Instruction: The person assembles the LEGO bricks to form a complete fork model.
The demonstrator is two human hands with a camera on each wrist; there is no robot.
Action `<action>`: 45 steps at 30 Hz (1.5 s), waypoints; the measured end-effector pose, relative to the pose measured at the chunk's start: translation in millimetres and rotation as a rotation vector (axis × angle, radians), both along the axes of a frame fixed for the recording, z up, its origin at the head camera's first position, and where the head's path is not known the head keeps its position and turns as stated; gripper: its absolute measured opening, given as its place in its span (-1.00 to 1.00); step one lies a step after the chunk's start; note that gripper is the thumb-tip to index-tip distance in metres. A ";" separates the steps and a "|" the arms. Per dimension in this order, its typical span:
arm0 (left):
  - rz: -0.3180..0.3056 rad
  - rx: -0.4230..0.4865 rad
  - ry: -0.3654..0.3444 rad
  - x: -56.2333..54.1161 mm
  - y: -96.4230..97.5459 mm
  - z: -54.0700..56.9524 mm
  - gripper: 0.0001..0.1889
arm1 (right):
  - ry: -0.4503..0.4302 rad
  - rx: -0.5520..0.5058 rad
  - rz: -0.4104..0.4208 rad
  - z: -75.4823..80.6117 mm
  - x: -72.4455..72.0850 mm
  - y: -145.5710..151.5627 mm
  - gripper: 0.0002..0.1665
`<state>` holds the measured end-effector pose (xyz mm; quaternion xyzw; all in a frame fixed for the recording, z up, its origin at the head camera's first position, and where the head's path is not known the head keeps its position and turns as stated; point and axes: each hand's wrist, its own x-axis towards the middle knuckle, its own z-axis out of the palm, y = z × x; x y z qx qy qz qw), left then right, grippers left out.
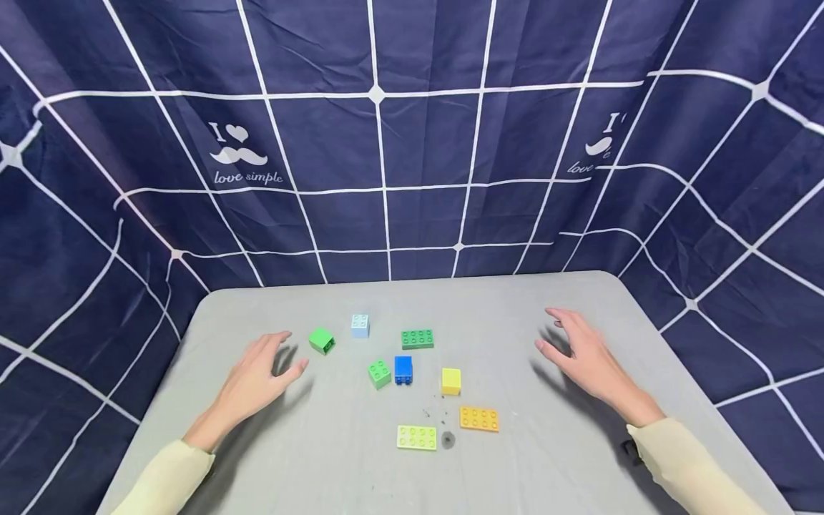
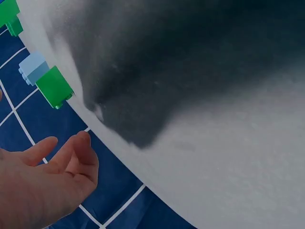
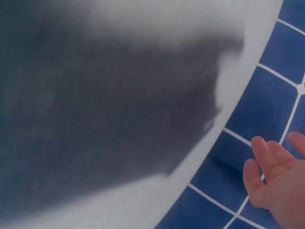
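Note:
My left hand [image 1: 257,375] hovers over the left part of the table, fingers relaxed and holding nothing. Nearest to it lies a green brick [image 1: 321,340] tipped on its side, also in the left wrist view beside a light blue brick [image 2: 34,67]. On the right, my right hand [image 1: 589,361] hangs with fingers loosely bent and nothing in them. Between the hands are a second green brick [image 1: 380,373], a dark green brick [image 1: 417,339], a blue brick [image 1: 403,370] lying on its side, a yellow brick [image 1: 451,381], an orange brick [image 1: 479,418] and a lime brick [image 1: 416,438].
The bricks stand on a grey table [image 1: 309,458] with rounded far corners. A dark blue curtain [image 1: 425,143] with white grid lines encloses its back and both sides. A dark round smudge [image 1: 448,440] marks the tabletop beside the lime brick.

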<state>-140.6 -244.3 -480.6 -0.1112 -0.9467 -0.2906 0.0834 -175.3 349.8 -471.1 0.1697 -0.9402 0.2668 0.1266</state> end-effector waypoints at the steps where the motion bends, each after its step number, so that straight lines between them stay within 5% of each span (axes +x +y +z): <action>1: -0.002 0.004 -0.004 -0.7 1.0 0.0 -0.27 | 0.000 -0.007 0.002 -0.9 0.7 -1.3 -0.24; 12: -0.014 0.124 -0.072 -9.8 9.6 -5.6 -0.36 | 0.047 -0.142 0.060 -4.2 13.7 -24.5 -0.40; 22: 0.061 0.126 -0.117 -16.4 22.2 -2.9 -0.41 | 0.028 -0.185 0.109 -0.7 16.7 -46.0 -0.47; 32: 0.082 0.218 -0.181 -31.0 28.5 -6.6 -0.48 | 0.021 -0.215 0.122 -2.9 24.2 -60.4 -0.49; 45: 0.109 0.268 -0.209 -35.3 35.6 -12.0 -0.54 | 0.023 -0.309 0.157 -2.5 27.5 -83.1 -0.52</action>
